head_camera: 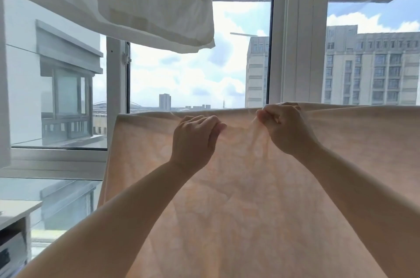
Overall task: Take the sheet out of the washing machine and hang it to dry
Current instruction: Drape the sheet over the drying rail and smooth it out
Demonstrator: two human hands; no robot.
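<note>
A pale peach sheet [238,198] hangs spread out in front of me, its top edge running level across the middle of the view before the window. My left hand [195,139] pinches the top edge with curled fingers near the centre. My right hand [284,127] grips a bunched bit of the same edge just to the right. The two hands are a short gap apart, with the fabric pulled into a small fold between them. What the sheet hangs over is hidden by the fabric.
A white cloth [141,0] hangs overhead at the upper left. The window frame [295,39] and panes stand close behind the sheet. A white counter edge [16,211] shows at the lower left.
</note>
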